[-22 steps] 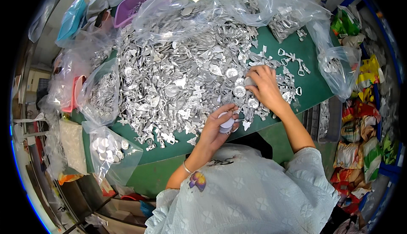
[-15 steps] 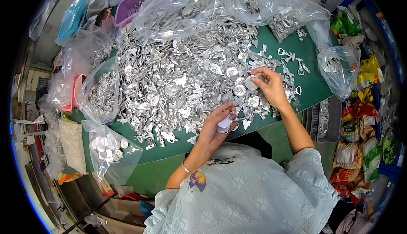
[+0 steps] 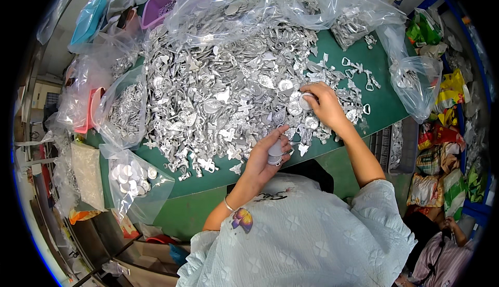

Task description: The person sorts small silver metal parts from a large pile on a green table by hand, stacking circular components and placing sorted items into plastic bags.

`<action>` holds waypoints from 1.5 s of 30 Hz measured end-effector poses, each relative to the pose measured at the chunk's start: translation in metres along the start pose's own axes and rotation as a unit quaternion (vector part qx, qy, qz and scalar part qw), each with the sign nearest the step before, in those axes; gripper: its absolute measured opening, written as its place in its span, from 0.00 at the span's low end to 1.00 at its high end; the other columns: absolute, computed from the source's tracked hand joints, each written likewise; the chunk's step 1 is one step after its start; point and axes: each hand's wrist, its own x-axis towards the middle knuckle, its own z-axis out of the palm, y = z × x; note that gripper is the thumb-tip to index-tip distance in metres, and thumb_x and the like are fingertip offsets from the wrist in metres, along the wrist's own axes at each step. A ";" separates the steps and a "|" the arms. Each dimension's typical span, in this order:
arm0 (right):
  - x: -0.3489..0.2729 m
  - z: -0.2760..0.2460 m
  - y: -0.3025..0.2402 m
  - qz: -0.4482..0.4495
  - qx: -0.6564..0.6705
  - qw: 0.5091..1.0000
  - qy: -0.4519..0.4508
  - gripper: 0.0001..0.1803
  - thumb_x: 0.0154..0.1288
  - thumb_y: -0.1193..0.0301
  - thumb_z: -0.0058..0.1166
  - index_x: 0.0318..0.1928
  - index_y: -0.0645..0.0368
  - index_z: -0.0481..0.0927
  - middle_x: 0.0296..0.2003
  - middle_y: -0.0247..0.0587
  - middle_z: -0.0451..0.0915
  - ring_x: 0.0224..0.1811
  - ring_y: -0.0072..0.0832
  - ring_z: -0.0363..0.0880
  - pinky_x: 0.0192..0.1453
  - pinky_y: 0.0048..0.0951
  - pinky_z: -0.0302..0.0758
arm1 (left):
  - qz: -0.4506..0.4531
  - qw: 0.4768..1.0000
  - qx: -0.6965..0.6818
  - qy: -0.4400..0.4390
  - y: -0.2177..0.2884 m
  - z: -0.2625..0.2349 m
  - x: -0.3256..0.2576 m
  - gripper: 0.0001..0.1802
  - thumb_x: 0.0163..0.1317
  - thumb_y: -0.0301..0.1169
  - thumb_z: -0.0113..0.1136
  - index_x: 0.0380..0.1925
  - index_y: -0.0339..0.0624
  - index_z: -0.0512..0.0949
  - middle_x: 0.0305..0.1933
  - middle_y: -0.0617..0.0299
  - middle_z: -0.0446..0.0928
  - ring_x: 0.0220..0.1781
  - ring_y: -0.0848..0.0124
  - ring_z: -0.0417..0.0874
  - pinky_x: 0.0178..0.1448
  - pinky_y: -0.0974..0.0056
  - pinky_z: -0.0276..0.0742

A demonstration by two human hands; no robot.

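A broad heap of small silver metal castings (image 3: 208, 100) covers the green table. Close to the table's front edge, my left hand (image 3: 262, 157) curls around a few round silver discs (image 3: 276, 152), which lie against its palm and fingers. My right hand (image 3: 328, 108) is over the heap's right part, its thumb and fingertips pinching one round silver disc (image 3: 306, 101). More round pieces lie in the heap beside that disc. The undersides of both hands are hidden.
At the left front, a clear bag (image 3: 140, 183) holds round white-silver discs. Bags of castings (image 3: 125, 113) stand along the left; a purple bin (image 3: 166, 1) sits at the back. Grey crates (image 3: 403, 147) are right of the table. Another person (image 3: 442, 256) is at the lower right.
My right hand has moved slightly left with the disc. My left hand has stayed nearly in place, its discs tilted differently. The other person shows more at the lower right.
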 end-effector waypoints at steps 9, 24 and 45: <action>-0.006 0.001 -0.020 -0.091 -0.131 0.987 -0.007 0.21 0.50 0.68 0.60 0.45 0.60 0.74 0.43 0.40 0.71 0.50 0.39 0.65 0.52 0.37 0.58 | 0.062 0.981 0.099 0.154 0.002 0.051 -0.004 0.26 0.67 0.36 0.40 0.63 0.38 0.57 0.65 0.52 0.59 0.64 0.57 0.65 0.63 0.53 0.65; -0.030 0.006 -0.019 -0.129 -0.036 0.982 0.131 0.05 0.49 0.74 0.60 0.27 0.60 0.78 0.27 0.36 0.77 0.32 0.35 0.72 0.43 0.33 0.63 | 0.073 0.986 0.052 0.142 -0.004 0.044 0.000 0.25 0.65 0.32 0.45 0.60 0.33 0.58 0.65 0.50 0.60 0.65 0.57 0.64 0.64 0.55 0.66; -0.045 0.000 -0.043 0.072 0.255 0.964 0.023 0.10 0.54 0.74 0.58 0.38 0.64 0.78 0.32 0.37 0.78 0.36 0.22 0.73 0.41 0.22 0.69 | 0.042 0.978 0.038 0.200 -0.007 0.048 0.006 0.27 0.62 0.34 0.53 0.60 0.37 0.61 0.60 0.53 0.67 0.61 0.60 0.69 0.63 0.53 0.66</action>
